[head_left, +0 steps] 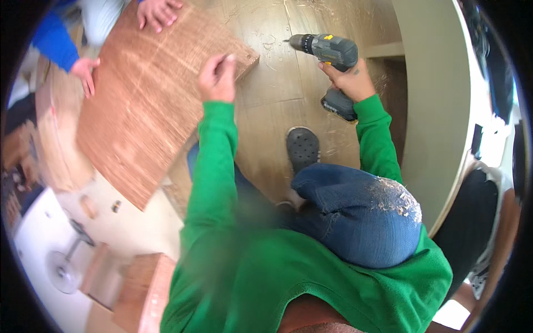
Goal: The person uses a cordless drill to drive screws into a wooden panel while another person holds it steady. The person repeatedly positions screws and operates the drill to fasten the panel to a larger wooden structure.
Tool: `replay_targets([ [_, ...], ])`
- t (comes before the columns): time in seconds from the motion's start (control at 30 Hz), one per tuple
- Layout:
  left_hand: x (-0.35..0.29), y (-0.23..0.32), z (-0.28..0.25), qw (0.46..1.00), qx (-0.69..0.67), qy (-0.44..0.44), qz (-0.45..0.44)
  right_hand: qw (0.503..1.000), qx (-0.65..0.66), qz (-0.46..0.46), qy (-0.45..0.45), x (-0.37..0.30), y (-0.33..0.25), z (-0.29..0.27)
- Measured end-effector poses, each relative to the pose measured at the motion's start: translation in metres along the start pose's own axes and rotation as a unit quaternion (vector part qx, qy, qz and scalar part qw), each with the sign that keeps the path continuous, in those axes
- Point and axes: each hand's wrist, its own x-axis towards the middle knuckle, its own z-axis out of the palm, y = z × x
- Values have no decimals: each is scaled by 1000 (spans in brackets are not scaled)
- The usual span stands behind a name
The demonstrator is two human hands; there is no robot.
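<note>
Brown wood makes up the broad panel (144, 100), ahead and to the left of the person, with one corner toward the drill (336, 51). The right grip (355, 82) is wrapped around the drill's handle, its bit (286, 40) pointing left, apart from the panel. The left grip (218, 80) is curled just over that corner; whether it pinches something small cannot be told. Another person's fingers (158, 15) rest flat on the panel's far part.

The likeliest trouble is the bit skidding off the wood into the left grip, caused by drilling at a slant with those fingers so near the corner. The panel might also shift if the other person eases off. Loose shavings (330, 133) on the floor (266, 116) could make the shoe (302, 147) slide.
</note>
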Motion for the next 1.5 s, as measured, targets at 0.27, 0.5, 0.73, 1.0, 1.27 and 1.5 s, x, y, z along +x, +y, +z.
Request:
replay_targets([
  [0.27, -35, 9, -194, 922, -278, -33, -266, 976, -157, -29, 145, -9, 119, 96],
  [0.5, -60, 1, -452, 851, 188, 337, -356, 950, 117, -231, 176, 15, 56, 111],
  [0.73, -94, -22, -551, 737, 219, 442, -462, 895, 329, -291, 74, 63, -36, 187],
  [1.0, -113, -20, -502, 768, 157, 414, -462, 886, 347, -285, 114, 66, -40, 201],
  [1.27, -96, -9, -486, 778, 160, 399, -459, 888, 340, -285, 122, 67, -39, 199],
  [1.5, -68, -8, -465, 785, 171, 381, -459, 881, 364, -279, 119, 68, -39, 198],
])
